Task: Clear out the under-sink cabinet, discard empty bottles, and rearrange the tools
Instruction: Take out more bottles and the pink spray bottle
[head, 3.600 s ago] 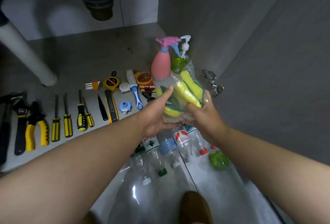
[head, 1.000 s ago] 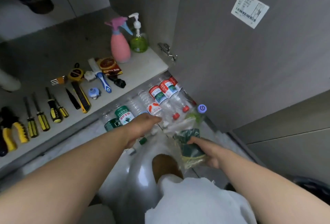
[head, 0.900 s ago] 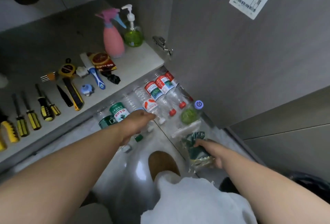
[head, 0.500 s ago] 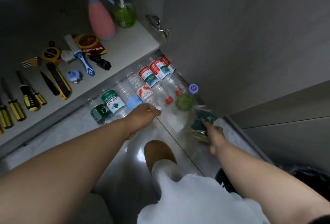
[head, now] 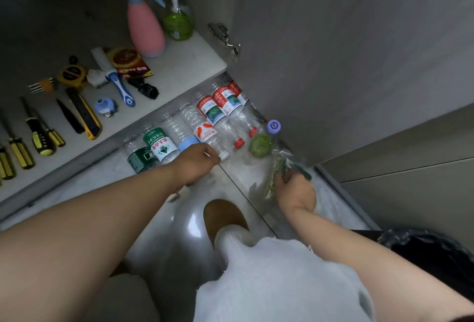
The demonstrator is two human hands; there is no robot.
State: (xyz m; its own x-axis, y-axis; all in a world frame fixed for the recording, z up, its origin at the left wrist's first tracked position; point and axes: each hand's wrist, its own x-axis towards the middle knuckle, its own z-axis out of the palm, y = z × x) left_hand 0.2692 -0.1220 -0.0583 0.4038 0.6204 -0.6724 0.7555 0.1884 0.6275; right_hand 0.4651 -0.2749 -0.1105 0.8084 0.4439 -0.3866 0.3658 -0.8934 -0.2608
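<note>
Empty clear plastic bottles (head: 207,114) lie on the floor (head: 77,188) along the cabinet (head: 184,65) front edge, caps towards the nearer left hand (head: 196,165), its grasp hidden; the right hand (head: 295,190) grips a clear sponge bag (head: 284,161) beside them.

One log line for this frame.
left hand: at floor bottles | right hand: grips clear bag | tools: lined in cabinet

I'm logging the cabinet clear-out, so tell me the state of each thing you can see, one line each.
cabinet door, open
water bottles, lying on the floor, caps on
spray bottle, upright in the cabinet
soap pump, upright, holds green liquid
screwdrivers, laid side by side
sponge bag, gripped by the right hand
left hand, at the bottle necks, grip hidden
</note>
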